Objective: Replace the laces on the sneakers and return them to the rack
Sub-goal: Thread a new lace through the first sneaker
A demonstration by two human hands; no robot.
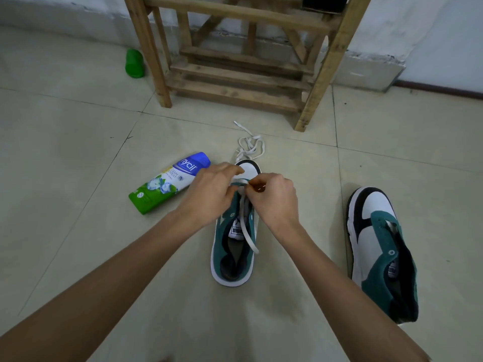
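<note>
On glossy beige floor tiles [78, 142], pinching flat white lace [245, 226] over teal suede sneaker [222, 246] with left hand [211, 192] and right hand [274, 199].

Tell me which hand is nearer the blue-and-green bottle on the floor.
Left. The left hand pinches the lace just beside the bottle, near its blue end; the right hand is farther off, on the far side of the sneaker.
</note>
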